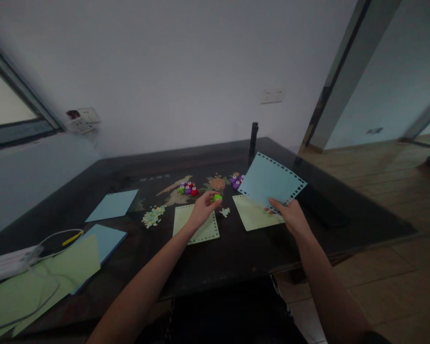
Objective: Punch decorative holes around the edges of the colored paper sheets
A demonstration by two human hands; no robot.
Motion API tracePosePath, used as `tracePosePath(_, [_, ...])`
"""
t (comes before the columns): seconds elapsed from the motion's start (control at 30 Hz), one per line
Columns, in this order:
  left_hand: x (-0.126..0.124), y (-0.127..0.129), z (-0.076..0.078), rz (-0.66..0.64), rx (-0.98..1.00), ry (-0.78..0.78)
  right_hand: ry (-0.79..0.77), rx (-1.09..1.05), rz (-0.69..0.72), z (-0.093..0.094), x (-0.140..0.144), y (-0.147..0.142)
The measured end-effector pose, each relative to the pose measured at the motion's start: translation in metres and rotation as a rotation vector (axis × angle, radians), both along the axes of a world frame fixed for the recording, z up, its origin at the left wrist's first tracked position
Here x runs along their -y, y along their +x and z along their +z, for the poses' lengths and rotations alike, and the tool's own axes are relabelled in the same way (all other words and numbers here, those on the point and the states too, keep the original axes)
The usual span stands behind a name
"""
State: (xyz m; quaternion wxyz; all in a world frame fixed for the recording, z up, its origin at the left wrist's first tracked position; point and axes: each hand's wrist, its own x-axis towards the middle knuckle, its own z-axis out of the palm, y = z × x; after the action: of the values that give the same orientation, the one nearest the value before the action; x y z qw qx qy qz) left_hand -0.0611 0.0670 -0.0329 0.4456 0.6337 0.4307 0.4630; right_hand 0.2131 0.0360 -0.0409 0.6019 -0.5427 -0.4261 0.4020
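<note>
So in the head view, we're pinching a little green punch (217, 197) in our left hand (200, 210), fingers closed around it, hovering just above the far edge of a green sheet (197, 228). Our right hand (290, 215) is gripping a blue sheet (270, 180) by its lower corner, holding it tilted up off the surface (236, 258).

As for progress, that blue sheet is already showing holes along its visible edges, and the green sheet under the left hand is looking punched along its edges too. A second green sheet (252, 212) is lying under the right hand; we can't tell if it's been punched. Two plain blue sheets (112, 204) are sitting over on the left, looking untouched, so we're guessing there's a fair bit left.

Confetti scraps (152, 216) are piling up near the left green sheet. More punches, purple, red and green (188, 189), are clustering farther back.

The surface is dark and glossy with a floral inlay. At the left edge there's a cable (43, 239) and bigger green paper. Behind, a white wall with outlets (271, 96), a window on the left, wood floor on the right.
</note>
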Motion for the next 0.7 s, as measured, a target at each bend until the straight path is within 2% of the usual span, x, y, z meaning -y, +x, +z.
tracePosePath(0.1, [-0.005, 0.001, 0.004, 0.040, -0.015, 0.003, 0.038, 0.000, -0.045, -0.004, -0.001, 0.020])
tracePosePath(0.27, [-0.025, 0.014, 0.012, 0.089, -0.053, -0.003, 0.064, 0.141, -0.140, -0.013, -0.002, 0.043])
tracePosePath(0.4, [-0.054, 0.036, 0.012, 0.081, -0.051, -0.070, 0.063, 0.224, -0.136, -0.019, -0.001, 0.046])
tracePosePath(0.57, [-0.092, 0.061, 0.004, 0.208, -0.285, -0.096, 0.107, 0.195, -0.139, -0.023, -0.001, 0.044])
tracePosePath(0.7, [-0.110, 0.070, 0.000, 0.233, -0.394, -0.103, 0.126, 0.142, -0.135, -0.023, -0.001, 0.043])
